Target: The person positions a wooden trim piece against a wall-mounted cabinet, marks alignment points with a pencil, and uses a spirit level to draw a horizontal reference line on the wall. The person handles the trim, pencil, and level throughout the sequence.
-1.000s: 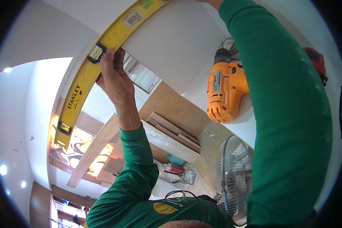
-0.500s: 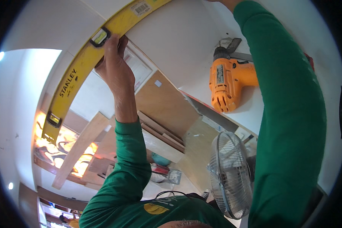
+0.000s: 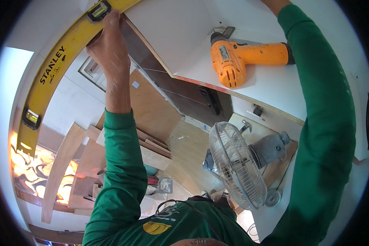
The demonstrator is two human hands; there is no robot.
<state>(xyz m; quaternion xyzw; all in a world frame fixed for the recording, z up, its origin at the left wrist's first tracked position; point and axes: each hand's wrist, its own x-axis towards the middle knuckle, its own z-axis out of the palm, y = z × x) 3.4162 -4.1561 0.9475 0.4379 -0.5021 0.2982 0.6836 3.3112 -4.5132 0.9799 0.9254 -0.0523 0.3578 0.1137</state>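
A long yellow spirit level (image 3: pixel 55 61) with black-framed vials slants up the upper left, against pale panels. My left hand (image 3: pixel 110 53) is raised and closed around its lower edge, the thumb beside the middle vial. The level's upper end runs out of the picture. My right arm reaches high along the right side. Only the wrist end of my right hand (image 3: pixel 276 5) shows at the top edge; its fingers are out of sight. Between my arms an orange cordless drill (image 3: pixel 229 63) lies on its side on a white shelf (image 3: pixel 274 86), near my right sleeve.
Below the shelf, a wire-cage fan (image 3: pixel 238 164) stands close to my body. Near it a hammer (image 3: pixel 246 126) lies on a board. Wooden planks (image 3: pixel 61 172) lean at the lower left, by a flame-patterned panel (image 3: pixel 33 172). A dark door (image 3: pixel 172 88) is behind the shelf edge.
My view has shifted, so the drill, level and left hand appear further up and left. More of the shelf front, fan and hammer shows. My left hand keeps its hold on the level.
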